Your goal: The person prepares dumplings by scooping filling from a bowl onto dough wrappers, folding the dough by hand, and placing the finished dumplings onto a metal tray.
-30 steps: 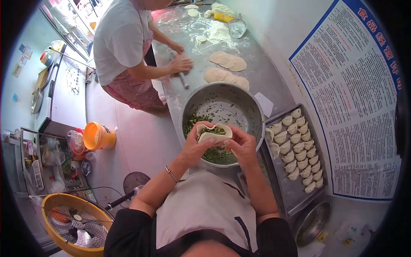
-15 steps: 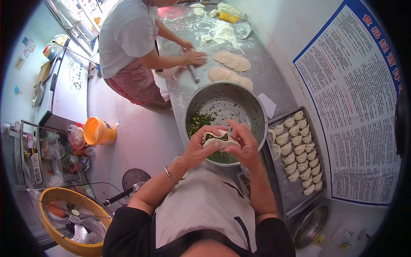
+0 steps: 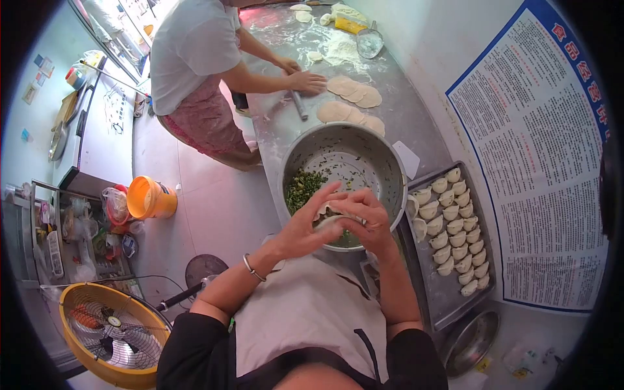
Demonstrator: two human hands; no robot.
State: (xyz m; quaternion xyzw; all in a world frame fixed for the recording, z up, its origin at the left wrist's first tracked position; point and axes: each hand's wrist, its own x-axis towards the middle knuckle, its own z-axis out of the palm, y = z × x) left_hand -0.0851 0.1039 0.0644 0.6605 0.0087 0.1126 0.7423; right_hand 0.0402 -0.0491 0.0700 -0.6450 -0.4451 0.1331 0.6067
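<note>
A partly folded dumpling (image 3: 327, 213) is held between both hands over the near side of a large metal bowl (image 3: 395, 151). Green filling shows in its gap. My right hand (image 3: 368, 220) grips the dumpling from the right, fingers curled over its top edge. From the left, my left hand (image 3: 304, 225) cups it between thumb and fingers; the thumb is blurred and the fingertips are partly hidden. Chopped green filling (image 3: 304, 188) is heaped at the bowl's left side, with bits stuck to the walls.
Right of the bowl, a metal tray (image 3: 443, 312) carries rows of finished dumplings (image 3: 455, 227). Flat dough wrappers (image 3: 351, 91) lie on the floured table (image 3: 409, 97). A co-worker (image 3: 195, 71) works across a rolling pin (image 3: 299, 105). An orange bucket (image 3: 153, 198) and fan (image 3: 114, 335) stand left.
My right hand's fingers have closed over the dumpling, and its gap looks narrower. My left fingers have lifted and stretched out more. The co-worker's hands have moved slightly right.
</note>
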